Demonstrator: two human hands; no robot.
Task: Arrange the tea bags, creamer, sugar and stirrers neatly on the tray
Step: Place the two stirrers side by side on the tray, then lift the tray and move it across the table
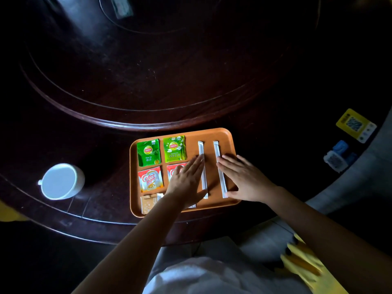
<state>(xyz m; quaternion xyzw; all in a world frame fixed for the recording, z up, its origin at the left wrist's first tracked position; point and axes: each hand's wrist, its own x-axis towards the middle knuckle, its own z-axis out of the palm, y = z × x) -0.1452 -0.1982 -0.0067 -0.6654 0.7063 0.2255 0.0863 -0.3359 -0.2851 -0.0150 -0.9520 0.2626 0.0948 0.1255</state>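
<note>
Orange tray (212, 132) on dark surface: two Lipton tea bags (148, 152) far-left, Coffee-mate creamers (150, 179) below, sugar packet (148, 203) nearest. Left hand (186, 181) and right hand (244, 177) flat, fingers spread, holding nothing, beside wrapped stirrers (219, 166).

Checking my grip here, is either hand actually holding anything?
Nothing is held. Left hand and right hand lie flat, open, beside the stirrers on the tray.

Dark table (118, 85) carries tray (212, 134), white cup (61, 181).

White cup (60, 181) — dark table (148, 81) — yellow card (356, 124)
</note>
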